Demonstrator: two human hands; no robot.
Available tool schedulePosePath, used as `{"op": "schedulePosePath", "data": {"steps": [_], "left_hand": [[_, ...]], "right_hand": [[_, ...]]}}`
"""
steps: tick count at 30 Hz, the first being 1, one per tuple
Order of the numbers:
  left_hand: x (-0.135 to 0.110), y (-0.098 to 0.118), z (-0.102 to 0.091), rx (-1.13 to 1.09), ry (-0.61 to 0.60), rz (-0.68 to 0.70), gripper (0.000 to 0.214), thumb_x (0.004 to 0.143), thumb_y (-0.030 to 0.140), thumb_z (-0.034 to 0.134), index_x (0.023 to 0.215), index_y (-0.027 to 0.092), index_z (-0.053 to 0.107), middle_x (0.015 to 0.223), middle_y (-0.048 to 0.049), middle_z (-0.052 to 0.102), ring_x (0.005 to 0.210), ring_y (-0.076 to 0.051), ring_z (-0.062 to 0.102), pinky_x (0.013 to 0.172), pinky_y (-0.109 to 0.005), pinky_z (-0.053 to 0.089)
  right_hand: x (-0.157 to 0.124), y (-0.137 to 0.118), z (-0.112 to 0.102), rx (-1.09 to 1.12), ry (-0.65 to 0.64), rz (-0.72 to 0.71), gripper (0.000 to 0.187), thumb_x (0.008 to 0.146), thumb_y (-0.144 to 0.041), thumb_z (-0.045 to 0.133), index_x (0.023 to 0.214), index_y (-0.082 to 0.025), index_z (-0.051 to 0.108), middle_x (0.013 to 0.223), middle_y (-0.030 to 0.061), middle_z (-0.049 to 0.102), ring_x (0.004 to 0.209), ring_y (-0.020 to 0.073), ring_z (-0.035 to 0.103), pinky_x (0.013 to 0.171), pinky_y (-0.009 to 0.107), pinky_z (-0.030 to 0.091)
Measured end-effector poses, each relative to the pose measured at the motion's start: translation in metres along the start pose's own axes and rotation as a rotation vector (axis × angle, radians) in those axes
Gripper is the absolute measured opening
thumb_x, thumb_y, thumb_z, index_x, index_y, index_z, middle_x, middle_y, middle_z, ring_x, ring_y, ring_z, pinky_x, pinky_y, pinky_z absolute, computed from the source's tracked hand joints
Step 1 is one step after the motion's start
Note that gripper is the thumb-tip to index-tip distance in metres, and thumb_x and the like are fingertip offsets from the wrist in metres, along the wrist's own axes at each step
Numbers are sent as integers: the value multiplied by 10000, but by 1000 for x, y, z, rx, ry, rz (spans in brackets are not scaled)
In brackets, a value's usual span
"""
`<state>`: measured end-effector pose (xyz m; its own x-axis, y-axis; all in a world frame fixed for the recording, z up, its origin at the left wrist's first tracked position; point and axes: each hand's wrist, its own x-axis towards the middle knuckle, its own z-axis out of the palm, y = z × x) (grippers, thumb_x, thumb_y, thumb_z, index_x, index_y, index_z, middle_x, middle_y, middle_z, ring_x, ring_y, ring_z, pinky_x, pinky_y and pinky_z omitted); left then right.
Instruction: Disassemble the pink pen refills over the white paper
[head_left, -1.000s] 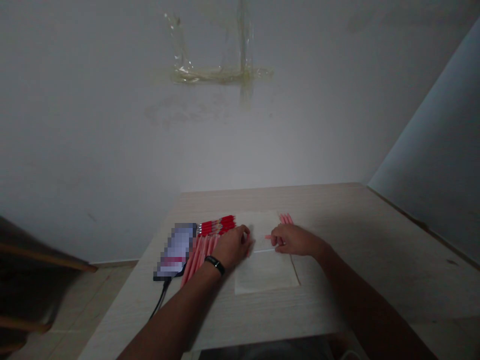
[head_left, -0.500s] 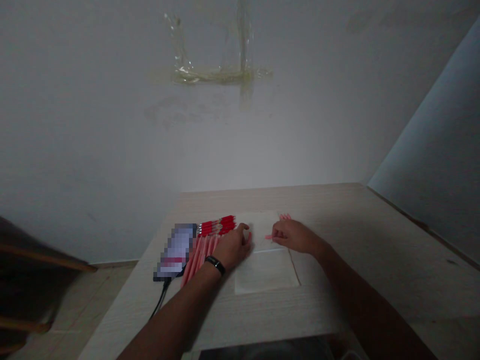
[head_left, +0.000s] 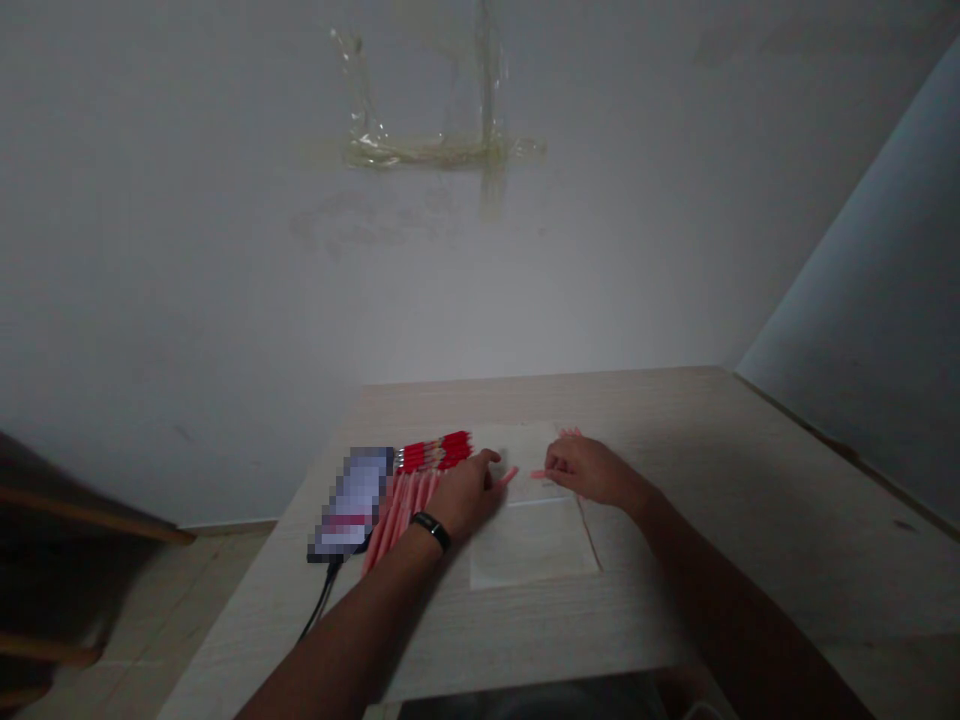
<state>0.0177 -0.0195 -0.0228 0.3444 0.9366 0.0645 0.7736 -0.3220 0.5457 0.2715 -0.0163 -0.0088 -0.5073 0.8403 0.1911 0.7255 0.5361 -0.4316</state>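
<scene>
My left hand (head_left: 466,492), with a dark band on its wrist, is closed on a slim pink pen-like stick (head_left: 510,477) that points up and right over the white sheet (head_left: 532,550). My right hand (head_left: 579,468) pinches a short pink piece (head_left: 538,474), its end pointing left; the rest is hidden by the fingers. A small gap separates the two pink ends. Beside and partly under my left forearm lies a row of long pink sticks (head_left: 388,525). More pink tips (head_left: 570,432) show just behind my right hand.
Several red pencil-like sticks (head_left: 433,452) lie behind the pink row. A phone (head_left: 351,505) with a black cable (head_left: 322,600) rests at the left of the pale wooden table (head_left: 525,640). A grey wall (head_left: 637,250) with old tape (head_left: 427,155) stands behind.
The pink stick in my left hand now extends farther out to the right, toward my right hand. Both hands stay nearly in place.
</scene>
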Motion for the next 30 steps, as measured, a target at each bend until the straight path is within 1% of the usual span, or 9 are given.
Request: {"op": "schedulePosePath", "data": {"steps": [3,7,9,11,16,20,23,27,30], "left_hand": [[1,-1,-1,3,14,46,347,923,415,547,1130,164,668,852,-73,715,733,-187,638,620,-272,420],[2,0,-5,-50,55,111,230,864,270,593,1052,168,679,935,-73,700,771,-173,624,665,-266,445],[2,2,-7,-112,61,122,196,846,242,602,1018,168,658,927,-61,699,759,-162,623,664,-259,452],[2,3,-8,-173,60,131,153,850,240,595,983,173,631,884,-44,696,739,-154,623,654,-253,453],[2,6,-10,-274,63,128,108,852,242,596,944,185,592,843,-28,696,747,-149,637,655,-239,459],[0,9,-11,-231,43,167,159,848,254,614,989,190,647,887,-40,707,803,-161,639,691,-242,461],[0,10,-12,-211,26,202,197,840,250,627,1018,188,683,896,-47,711,805,-168,632,700,-251,461],[0,11,-12,-213,0,224,232,844,248,626,1050,188,714,913,-56,712,813,-175,624,712,-263,462],[0,12,-13,-235,-3,232,235,850,259,628,1052,187,724,935,-62,705,828,-176,614,716,-263,460]], "right_hand": [[1,-1,0,-4,14,3,145,905,-292,641,799,-197,666,750,8,672,742,163,577,967,376,364],[1,-5,1,17,21,5,116,894,-269,649,812,-189,667,771,22,668,762,167,577,861,328,394],[2,-8,1,50,34,7,94,888,-262,654,832,-189,669,794,27,669,774,168,582,816,307,399],[2,-11,2,99,61,11,80,891,-261,650,864,-189,672,821,29,671,779,165,587,805,300,404],[4,-16,5,202,145,57,92,886,-272,665,936,-194,665,842,10,681,770,153,599,891,346,398],[5,-19,7,284,179,82,193,887,-312,669,1053,-212,657,847,8,685,763,156,602,913,367,395],[5,-21,10,329,197,85,229,885,-320,676,1093,-228,653,873,3,690,763,150,606,950,381,374],[6,-22,17,391,175,94,189,883,-321,671,1043,-222,657,871,6,690,802,159,609,950,374,383],[7,-20,21,405,163,111,125,888,-319,658,947,-209,657,818,-7,680,791,154,607,1007,412,355]]}}
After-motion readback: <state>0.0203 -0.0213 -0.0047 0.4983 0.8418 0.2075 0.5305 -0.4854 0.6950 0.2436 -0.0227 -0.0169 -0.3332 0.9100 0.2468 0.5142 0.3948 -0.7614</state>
